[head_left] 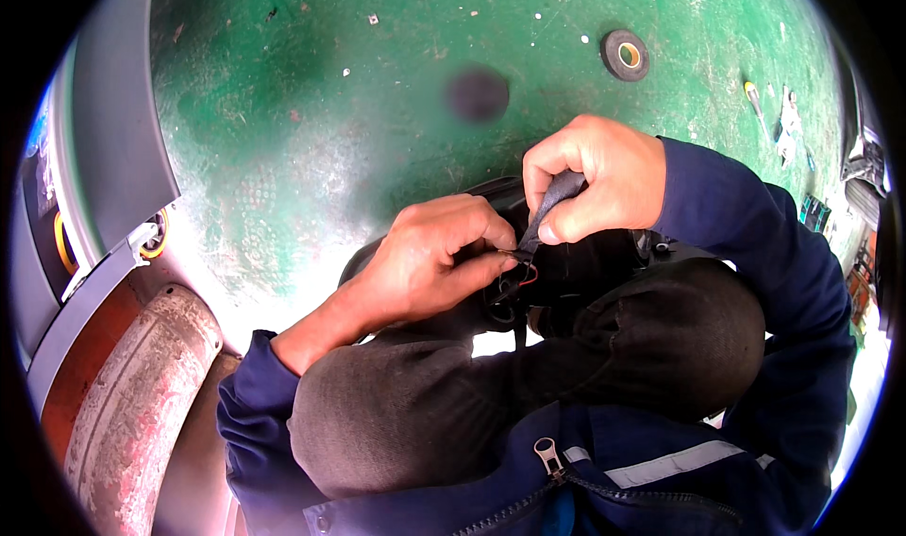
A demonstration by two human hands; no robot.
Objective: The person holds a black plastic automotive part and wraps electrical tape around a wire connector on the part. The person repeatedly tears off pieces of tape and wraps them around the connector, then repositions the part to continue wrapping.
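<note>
Between my knees, my right hand [597,179] is closed on a dark fabric-like strip [557,201], drawn taut down to a small bunch of dark wires [519,270] with a red wire among them. My left hand [439,253] pinches the lower end of the strip where it meets the wires, just left of and below my right hand. A black object [510,196], partly hidden by both hands, lies beneath them; I cannot make out what it is.
On the green floor [311,111] lie a roll of black tape [615,45], a yellow-handled tool [753,97] and small scraps. Grey panels [113,102] and a worn curved metal piece [142,394] are at the left. Dark equipment [864,177] sits along the right edge.
</note>
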